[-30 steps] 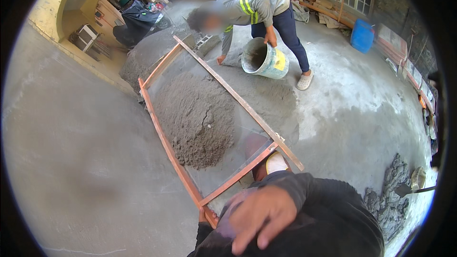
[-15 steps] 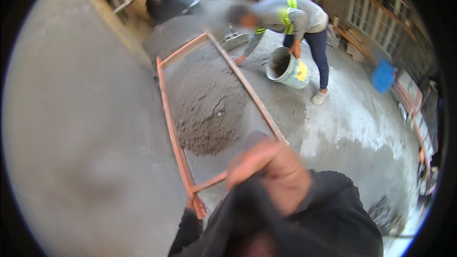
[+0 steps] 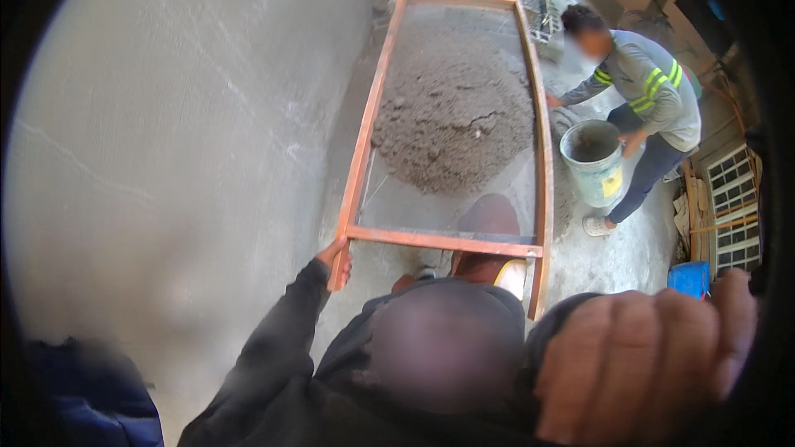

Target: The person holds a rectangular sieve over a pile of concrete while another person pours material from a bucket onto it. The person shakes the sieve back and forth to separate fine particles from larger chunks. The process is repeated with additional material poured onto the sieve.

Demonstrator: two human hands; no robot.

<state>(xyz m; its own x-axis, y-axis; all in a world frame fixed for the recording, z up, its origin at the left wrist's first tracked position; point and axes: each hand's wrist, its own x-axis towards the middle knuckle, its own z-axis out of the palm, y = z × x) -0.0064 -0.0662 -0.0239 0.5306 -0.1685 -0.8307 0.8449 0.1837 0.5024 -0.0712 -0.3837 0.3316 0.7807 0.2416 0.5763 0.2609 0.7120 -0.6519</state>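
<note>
A sloping rectangular wooden screen (image 3: 358, 170) with fine mesh runs lengthwise before me, a heap of grey sand (image 3: 447, 120) showing within its frame. My left hand (image 3: 335, 261) grips the end of the screen's left rail, at the lower corner. Large and close to the camera at the lower right, my right hand (image 3: 642, 360) is raised with curled fingers. Whatever it may hold is hidden.
At the right a co-worker (image 3: 662, 103) bends over, holding a pale bucket (image 3: 596, 174), one hand by the screen's right rail. A concrete wall (image 3: 166, 99) fills the left. A blue container (image 3: 687, 280) and barred window (image 3: 733, 207) stand rightward; blocks (image 3: 546, 41) lie behind.
The view has swung, so the screen stands straighter and the co-worker sits farther right. My right hand has moved from over my body to the right, near the camera. My left still grips the rail.
</note>
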